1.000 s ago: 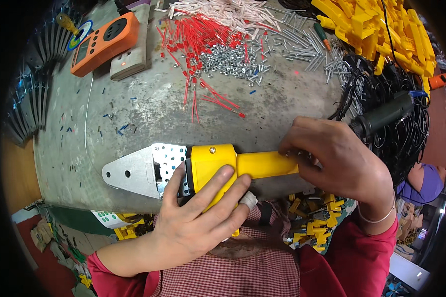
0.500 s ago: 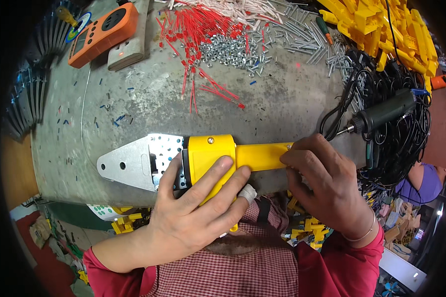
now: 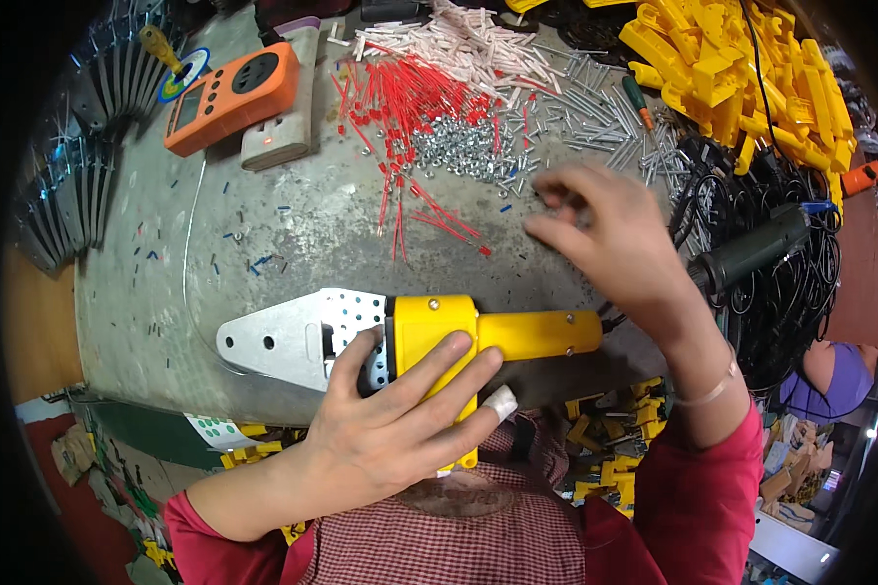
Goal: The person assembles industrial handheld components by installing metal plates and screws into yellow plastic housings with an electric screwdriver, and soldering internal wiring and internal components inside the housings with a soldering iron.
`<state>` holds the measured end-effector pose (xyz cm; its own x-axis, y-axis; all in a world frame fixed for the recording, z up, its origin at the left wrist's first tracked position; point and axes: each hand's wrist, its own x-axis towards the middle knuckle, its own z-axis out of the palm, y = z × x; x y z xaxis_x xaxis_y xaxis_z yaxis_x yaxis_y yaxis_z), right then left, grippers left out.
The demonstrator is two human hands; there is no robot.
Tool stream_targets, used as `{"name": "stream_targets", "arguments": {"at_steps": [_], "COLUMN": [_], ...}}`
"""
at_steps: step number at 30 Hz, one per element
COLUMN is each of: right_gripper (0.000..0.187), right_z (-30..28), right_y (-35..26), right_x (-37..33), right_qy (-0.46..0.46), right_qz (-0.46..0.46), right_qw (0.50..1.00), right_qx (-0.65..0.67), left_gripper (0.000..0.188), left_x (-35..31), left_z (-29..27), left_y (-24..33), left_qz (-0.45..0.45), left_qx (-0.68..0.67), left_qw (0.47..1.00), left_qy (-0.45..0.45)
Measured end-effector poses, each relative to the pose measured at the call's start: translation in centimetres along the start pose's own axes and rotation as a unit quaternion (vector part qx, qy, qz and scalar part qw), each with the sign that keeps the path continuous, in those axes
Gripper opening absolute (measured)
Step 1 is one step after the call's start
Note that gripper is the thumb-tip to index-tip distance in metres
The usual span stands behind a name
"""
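Observation:
A yellow pipe welding iron [image 3: 539,333] lies on the grey bench in front of me, its tapered metal plate [image 3: 273,336] with holes pointing left. Between plate and housing sits a perforated metal guard [image 3: 351,310]. My left hand [image 3: 385,424] holds the iron down, fingers spread over the guard and the yellow housing; one digit has a white wrapping. Several screws sit in the housing and handle. My right hand [image 3: 619,229] is raised off the iron, near the loose screws and nuts. Its fingers are curled, thumb apart from them, and nothing shows between them.
Hex nuts [image 3: 463,146], red-tipped wires [image 3: 415,93], white sleeves [image 3: 458,39] and long screws [image 3: 595,107] lie in heaps at the back. Yellow housings [image 3: 732,78] are piled far right, above black cables and a dark green electric screwdriver [image 3: 756,253]. An orange meter [image 3: 232,97] stands back left.
My right hand has left the handle and moved up and away toward the nuts and screws. My left hand stays on the iron. The whole view has shifted slightly.

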<state>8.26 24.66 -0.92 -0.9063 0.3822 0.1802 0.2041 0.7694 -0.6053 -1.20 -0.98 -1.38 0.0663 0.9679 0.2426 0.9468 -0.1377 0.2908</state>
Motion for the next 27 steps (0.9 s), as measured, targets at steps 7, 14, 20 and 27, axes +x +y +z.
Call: {"name": "stream_targets", "arguments": {"at_steps": [7,14,20,27], "right_gripper": [0.025,0.016,0.017,0.018], "right_z": [1.7,-0.1,-1.2,1.4], "right_y": [-0.4,-1.3,-9.9,-10.8], "right_x": [3.1,1.2,-6.8,-9.4], "right_qy": [-0.047,0.01,-0.127,-0.13], "right_qz": [-0.056,0.036,0.006,-0.011], "right_qw": [0.972,0.993,0.981,0.988], "right_qx": [-0.221,-0.112,0.147,0.08], "left_gripper": [0.03,0.032,0.04,0.059], "left_x": [0.6,0.1,0.1,0.7], "left_z": [0.6,0.9,0.4,-1.1], "left_y": [-0.4,-0.3,-0.9,-2.1], "left_qz": [0.017,0.004,0.031,0.062], "left_qx": [0.019,-0.013,0.014,-0.032], "left_qw": [0.999,0.999,0.999,0.997], "left_qy": [0.021,0.038,0.031,-0.04]}}
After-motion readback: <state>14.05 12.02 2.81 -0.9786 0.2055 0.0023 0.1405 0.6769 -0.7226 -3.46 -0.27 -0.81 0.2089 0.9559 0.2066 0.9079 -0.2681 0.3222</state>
